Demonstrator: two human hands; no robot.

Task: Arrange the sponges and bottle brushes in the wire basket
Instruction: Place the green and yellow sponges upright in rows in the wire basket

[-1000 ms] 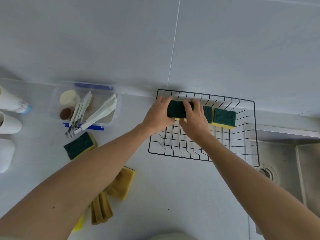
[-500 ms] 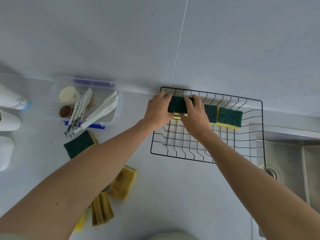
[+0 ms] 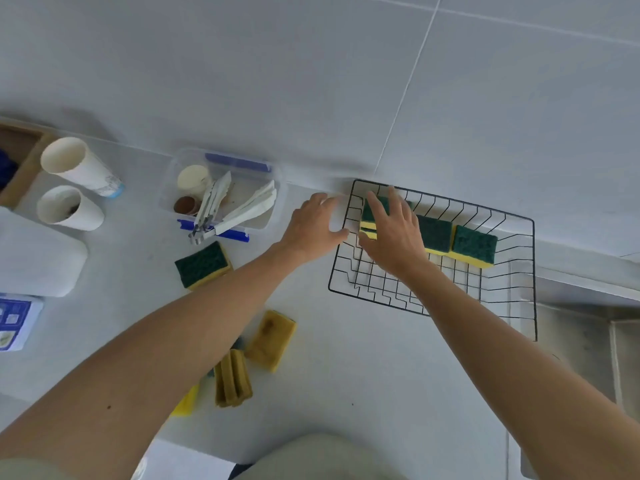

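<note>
A black wire basket (image 3: 519,271) sits on the grey counter against the wall. Three green-and-yellow sponges line its far side: one at the right (image 3: 473,245), one in the middle (image 3: 434,233), one at the left (image 3: 370,216). My right hand (image 3: 393,233) lies flat with spread fingers on the left sponge, partly hiding it. My left hand (image 3: 315,225) is open just outside the basket's left rim, holding nothing. Another green-topped sponge (image 3: 202,265) lies on the counter to the left. White bottle brushes (image 3: 242,209) rest in a clear tub (image 3: 221,188).
Worn yellow sponges (image 3: 272,339) and folded ones (image 3: 232,382) lie under my left forearm. Two white cups (image 3: 74,168) stand at the far left by a white tray (image 3: 38,258). A sink (image 3: 588,341) opens right of the basket.
Both hands gripped the left sponge earlier. My left hand has now let go and pulled left out of the basket; my right hand has flattened on top of the sponge. The camera view shifted left.
</note>
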